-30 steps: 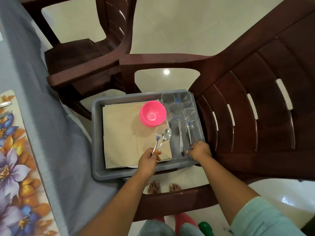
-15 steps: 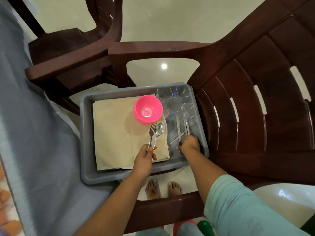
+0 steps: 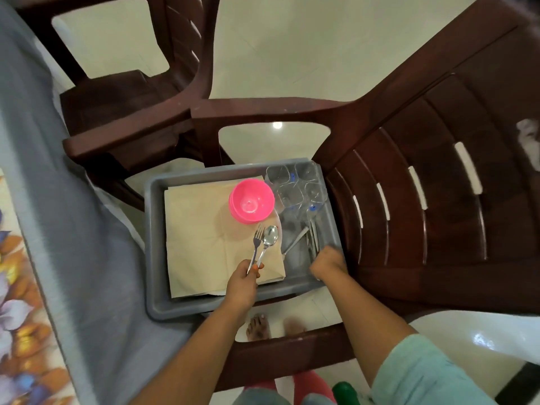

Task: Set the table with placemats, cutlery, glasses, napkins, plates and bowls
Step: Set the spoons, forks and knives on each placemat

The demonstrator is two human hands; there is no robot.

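A grey tray [image 3: 152, 258] sits on a brown chair's seat. It holds beige napkins [image 3: 204, 235], stacked pink bowls [image 3: 251, 204], clear glasses [image 3: 295, 185] and loose cutlery [image 3: 311, 241] along its right side. My left hand [image 3: 242, 280] grips a fork [image 3: 257, 238] and a spoon [image 3: 270, 236] by their handles above the napkins. Blurred, my right hand [image 3: 327, 263] reaches down into the cutlery at the tray's right edge. Whether it holds a piece is unclear. A knife [image 3: 295, 244] lies tilted just left of that hand.
The table under a grey cloth [image 3: 73, 229] runs along the left, with a floral placemat [image 3: 17, 287] at its edge. The chair's slatted back [image 3: 438, 185] rises right of the tray, and a second brown chair [image 3: 131, 112] stands behind. My bare feet [image 3: 258, 327] show below.
My right hand has shifted among the cutlery from the tray's near edge, and a knife now lies tilted. My left hand keeps the fork and spoon in about the same spot.
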